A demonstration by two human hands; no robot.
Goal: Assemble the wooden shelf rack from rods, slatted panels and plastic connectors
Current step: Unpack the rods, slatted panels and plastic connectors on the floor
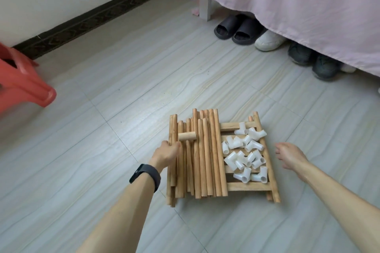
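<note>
- Progress: nothing is joined yet, as I judge it. Every part lies loose in one pile on the floor (98, 150), so the whole build is still ahead: rods into connectors, then panels onto the frame.
- Panels (246, 187): a flat stack at the bottom of the pile. At least two show along its 3 o'clock edge; the rest is covered, so no firm count.
- Long rods (205, 160): about a dozen, side by side on the 9 o'clock half of the stack, running from 6 to 12 o'clock.
- Short rod (187, 136): one, lying crosswise on the long ones.
- Connectors (233, 159): roughly fifteen white pieces heaped on the 3 o'clock half (they overlap too much for an exact figure).
- Left hand (167, 151): on the outermost rods at the pile's 9 o'clock edge, thumb on top. Its fingers are hidden, so I cannot tell whether it grips.
- Right hand (287, 156): fingers relaxed, holding nothing, clear of the pile at 3 o'clock.
</note>
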